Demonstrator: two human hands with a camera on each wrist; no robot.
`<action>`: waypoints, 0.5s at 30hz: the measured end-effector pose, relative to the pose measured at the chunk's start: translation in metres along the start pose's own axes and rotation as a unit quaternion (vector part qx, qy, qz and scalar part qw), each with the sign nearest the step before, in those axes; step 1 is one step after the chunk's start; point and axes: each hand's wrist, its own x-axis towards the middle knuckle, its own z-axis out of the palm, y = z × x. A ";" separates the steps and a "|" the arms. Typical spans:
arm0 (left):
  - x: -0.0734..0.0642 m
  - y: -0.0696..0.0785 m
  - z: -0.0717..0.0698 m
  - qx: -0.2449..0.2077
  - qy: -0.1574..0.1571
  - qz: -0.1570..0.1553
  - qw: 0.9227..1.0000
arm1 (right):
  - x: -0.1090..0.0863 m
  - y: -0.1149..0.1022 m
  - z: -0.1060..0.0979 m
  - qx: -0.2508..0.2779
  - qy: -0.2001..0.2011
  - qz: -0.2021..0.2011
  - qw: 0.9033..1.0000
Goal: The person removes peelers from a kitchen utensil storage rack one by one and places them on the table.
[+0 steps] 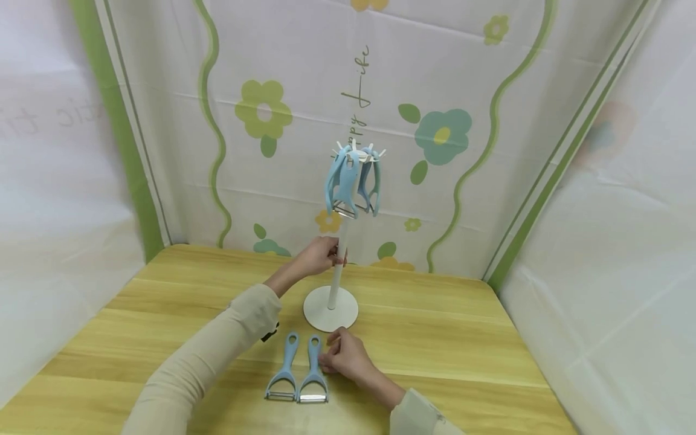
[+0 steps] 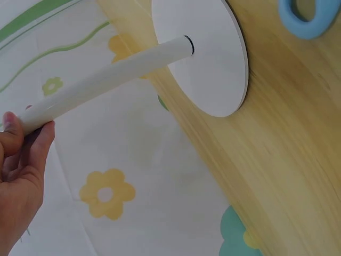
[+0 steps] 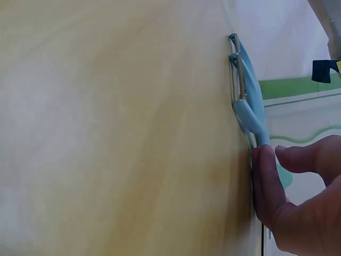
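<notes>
A white stand with a round base [image 1: 318, 314] and a slim pole [image 1: 338, 278] stands upright on the table. Around the pole, at mid-height, my left hand [image 1: 322, 257] curls its fingers and thumb. Several blue peelers [image 1: 348, 181] hang from the hooks at the stand's top. Two more lie flat in front of the base: a left peeler [image 1: 288, 362] and a right peeler [image 1: 314, 368]. My right hand [image 1: 348, 357] is at the right peeler's handle, fingertips against its side. In the right wrist view, the thumb [image 3: 290, 154] stays apart from the fingers and handle.
The wooden table [image 1: 446, 350] ends at a back edge close behind the stand. A white curtain [image 1: 380, 72] with printed flowers hangs behind, and plain white curtains enclose both sides. A small black object [image 1: 269, 332] shows beside the left sleeve.
</notes>
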 end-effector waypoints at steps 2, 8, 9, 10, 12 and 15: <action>0.000 -0.001 0.001 -0.012 0.001 0.002 1.000 | -0.001 -0.002 -0.002 -0.001 -0.003 0.007 1.000; 0.000 -0.003 0.003 -0.058 -0.001 0.016 0.998 | -0.003 -0.007 -0.009 0.005 -0.009 0.015 1.000; 0.000 -0.003 0.003 -0.063 0.000 0.018 0.998 | -0.003 -0.008 -0.010 0.004 -0.009 0.013 1.000; 0.001 -0.003 0.004 -0.064 0.002 0.018 0.998 | -0.003 -0.008 -0.011 0.003 -0.009 0.012 1.000; 0.001 -0.003 0.004 -0.067 0.008 0.018 0.998 | -0.003 -0.009 -0.013 0.003 -0.009 0.009 1.000; 0.003 -0.002 0.006 -0.068 0.018 0.016 0.997 | -0.003 -0.009 -0.016 0.011 -0.007 0.007 1.000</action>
